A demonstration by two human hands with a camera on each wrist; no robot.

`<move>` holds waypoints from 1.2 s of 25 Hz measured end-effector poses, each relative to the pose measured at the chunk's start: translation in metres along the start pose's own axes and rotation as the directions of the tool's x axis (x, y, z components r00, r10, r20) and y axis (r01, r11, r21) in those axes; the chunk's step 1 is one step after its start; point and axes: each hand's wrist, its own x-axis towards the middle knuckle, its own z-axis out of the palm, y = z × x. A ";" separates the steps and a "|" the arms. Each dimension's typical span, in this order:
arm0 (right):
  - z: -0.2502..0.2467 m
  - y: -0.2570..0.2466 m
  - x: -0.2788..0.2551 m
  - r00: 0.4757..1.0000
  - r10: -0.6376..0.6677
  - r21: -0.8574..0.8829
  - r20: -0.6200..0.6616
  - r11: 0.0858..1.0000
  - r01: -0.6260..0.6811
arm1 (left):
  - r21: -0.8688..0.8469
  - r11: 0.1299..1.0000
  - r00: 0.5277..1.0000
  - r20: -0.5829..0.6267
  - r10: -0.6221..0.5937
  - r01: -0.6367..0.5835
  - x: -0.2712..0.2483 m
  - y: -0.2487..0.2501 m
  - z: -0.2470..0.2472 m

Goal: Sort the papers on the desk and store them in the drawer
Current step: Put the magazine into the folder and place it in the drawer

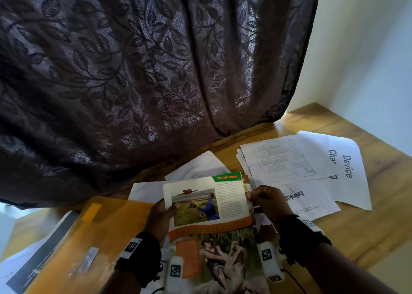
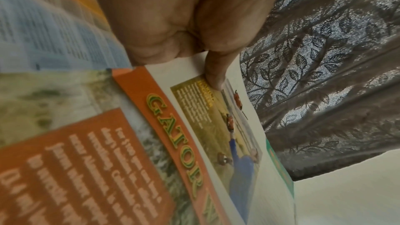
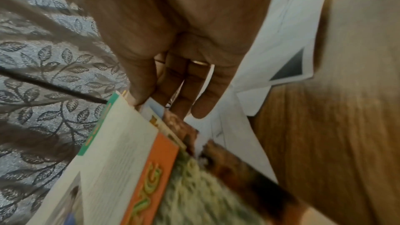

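Orange folder (image 1: 73,238) is lying at 9 o'clock on the desk (image 1: 379,215), partly covering more sheets.

Glossy magazine pages (image 1: 207,202) are held up off the desk at centre, 6 o'clock in the head view. Left hand (image 1: 161,215) is clamped on the left edge, thumb on the printed face, fingers (image 2: 214,73) curled behind. Right hand (image 1: 267,202) is pinched on the top right corner, thumb on top, remaining fingers loosely spread behind.

Risks, as judged:
- The top page is bowed; loose inner pages are seen fanning at the right corner. A light pinch could let one slip out or crease.
- Corner grip only on the right: a tear is possible if the two hands are pulled apart.
- White sheets (image 1: 296,168) at 3 o'clock are overlapped and unsorted; they could be swept off by a sleeve or wrist.
- No drawer is seen in any view, so the storing path cannot be checked.
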 end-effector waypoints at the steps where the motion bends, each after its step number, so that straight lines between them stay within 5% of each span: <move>1: 0.003 0.003 -0.002 1.000 0.026 0.027 0.011 0.999 -0.027 | -0.016 1.000 1.000 -0.002 -0.013 0.013 0.002 -0.001 0.002; 5: 0.018 0.013 -0.017 0.958 0.063 0.168 0.278 0.979 -0.114 | -0.081 0.996 0.999 -0.022 -0.048 0.046 0.008 0.002 0.007; 9: 0.022 -0.009 -0.013 0.987 -0.153 0.035 0.036 0.988 0.152 | -0.217 0.975 0.996 0.092 -0.022 0.042 0.010 0.037 0.004; 15: 0.027 -0.079 -0.020 0.881 -0.468 0.186 -0.071 0.861 0.473 | -0.293 0.920 0.959 0.037 0.281 -0.259 -0.011 0.114 0.013; 22: 0.049 -0.045 -0.022 0.910 -0.381 0.276 -0.163 0.868 0.413 | -0.169 0.953 0.964 0.044 0.264 -0.253 -0.029 0.081 0.035; 26: 0.053 -0.042 -0.021 0.905 -0.372 0.246 -0.208 0.875 0.416 | -0.112 0.945 0.943 0.102 0.318 -0.307 -0.037 0.081 0.045; 30: 0.054 -0.030 -0.024 0.903 -0.378 0.090 -0.202 0.911 0.402 | 0.090 0.948 0.952 0.006 0.306 -0.306 -0.035 0.071 0.042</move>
